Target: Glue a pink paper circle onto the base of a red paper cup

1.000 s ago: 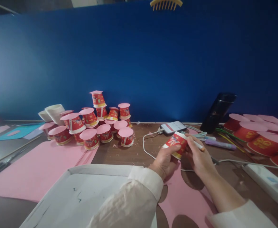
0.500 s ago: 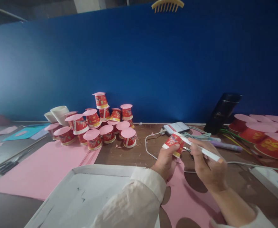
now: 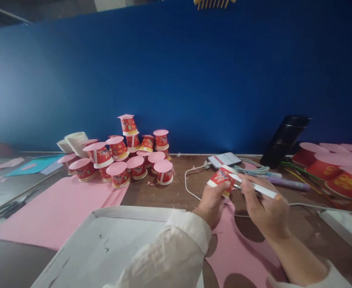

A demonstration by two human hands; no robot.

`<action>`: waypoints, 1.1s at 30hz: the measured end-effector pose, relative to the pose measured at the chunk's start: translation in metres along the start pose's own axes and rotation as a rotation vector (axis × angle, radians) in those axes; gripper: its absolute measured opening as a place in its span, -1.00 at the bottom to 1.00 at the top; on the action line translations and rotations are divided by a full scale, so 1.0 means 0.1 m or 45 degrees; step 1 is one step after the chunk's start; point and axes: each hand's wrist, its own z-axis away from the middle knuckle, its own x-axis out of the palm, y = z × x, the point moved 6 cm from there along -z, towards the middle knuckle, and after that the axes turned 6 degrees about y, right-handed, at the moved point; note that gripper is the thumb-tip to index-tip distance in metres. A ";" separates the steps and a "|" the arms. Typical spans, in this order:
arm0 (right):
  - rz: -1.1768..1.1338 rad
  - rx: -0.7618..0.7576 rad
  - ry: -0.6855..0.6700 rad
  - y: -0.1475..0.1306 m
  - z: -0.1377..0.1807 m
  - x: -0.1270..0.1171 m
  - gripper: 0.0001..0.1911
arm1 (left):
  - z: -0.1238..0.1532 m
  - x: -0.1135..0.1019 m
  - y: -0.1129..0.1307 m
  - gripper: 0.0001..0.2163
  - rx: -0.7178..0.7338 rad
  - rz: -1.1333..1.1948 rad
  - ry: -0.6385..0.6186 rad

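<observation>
My left hand is closed round a small red printed paper cup, held tilted on its side above the table. My right hand grips a white pen-like tool with an orange end. The tool's tip rests against the cup's rim. Under both hands lies a pink paper sheet with round holes cut out of it. A phone on a white cable lies just beyond the cup.
A pile of red cups with pink paper lids stands at the back left beside white cups. A large pink sheet, a white tray, scissors, larger red lidded cups and a dark bottle surround me.
My right hand has shifted the pen from upright writing grip to lying across towards the cup rim. The cup has tipped a little and stayed in my left hand.
</observation>
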 end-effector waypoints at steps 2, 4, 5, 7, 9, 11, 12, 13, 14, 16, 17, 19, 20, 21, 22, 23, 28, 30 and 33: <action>-0.008 -0.016 -0.002 -0.02 -0.01 0.01 -0.76 | 0.01 0.00 0.01 -0.60 0.001 -0.009 0.005; -0.007 -0.020 0.002 -0.03 -0.03 0.01 -0.76 | 0.01 0.00 0.01 -0.60 -0.005 -0.013 0.018; -0.001 -0.018 0.004 -0.03 -0.04 0.01 -0.76 | 0.01 -0.01 0.00 -0.60 -0.010 -0.010 0.024; 0.005 -0.024 0.011 -0.04 -0.04 0.01 -0.76 | 0.01 -0.01 0.00 -0.58 -0.016 0.001 0.027; 0.009 -0.038 0.014 -0.05 -0.04 0.00 -0.75 | 0.01 -0.02 -0.01 -0.57 -0.027 0.010 0.030; 0.021 -0.038 0.009 -0.04 -0.04 0.01 -0.74 | 0.00 -0.02 -0.01 -0.57 -0.035 0.015 0.039; 0.032 -0.033 0.006 -0.03 -0.04 0.01 -0.74 | 0.00 -0.02 -0.01 -0.57 -0.037 0.016 0.045; 0.041 -0.027 0.005 -0.03 -0.03 0.01 -0.74 | 0.00 -0.02 -0.01 -0.58 -0.038 0.019 0.053; 0.045 -0.024 0.008 -0.02 -0.03 0.01 -0.74 | 0.00 -0.02 -0.01 -0.58 -0.043 0.021 0.061; 0.041 -0.025 0.017 -0.01 -0.02 0.01 -0.74 | 0.00 -0.03 -0.01 -0.60 -0.064 0.030 0.079; 0.039 -0.028 0.021 -0.01 -0.02 0.01 -0.75 | 0.00 -0.03 -0.01 -0.60 -0.074 0.036 0.088; 0.042 -0.029 0.024 -0.01 -0.02 0.01 -0.75 | 0.00 -0.04 -0.01 -0.61 -0.085 0.045 0.100; 0.046 -0.028 0.023 -0.02 -0.02 0.01 -0.75 | -0.01 -0.04 -0.01 -0.61 -0.088 0.046 0.102; 0.047 -0.026 0.023 -0.02 -0.02 0.01 -0.75 | -0.01 -0.05 -0.02 -0.61 -0.092 0.044 0.105; 0.046 -0.025 0.023 -0.02 -0.02 0.01 -0.75 | -0.01 -0.05 -0.02 -0.60 -0.100 0.039 0.112; 0.044 -0.023 0.025 -0.02 -0.02 0.02 -0.75 | -0.01 -0.06 -0.03 -0.60 -0.113 0.031 0.123; 0.062 -0.020 0.025 -0.01 -0.01 0.02 -0.75 | -0.01 -0.11 -0.04 -0.60 -0.165 0.009 0.177; 0.067 -0.013 0.027 0.00 -0.01 0.02 -0.75 | -0.01 -0.12 -0.06 -0.60 -0.176 0.016 0.176; 0.086 -0.019 0.030 0.00 -0.01 0.01 -0.75 | -0.05 -0.14 -0.09 -0.60 -0.179 0.047 0.161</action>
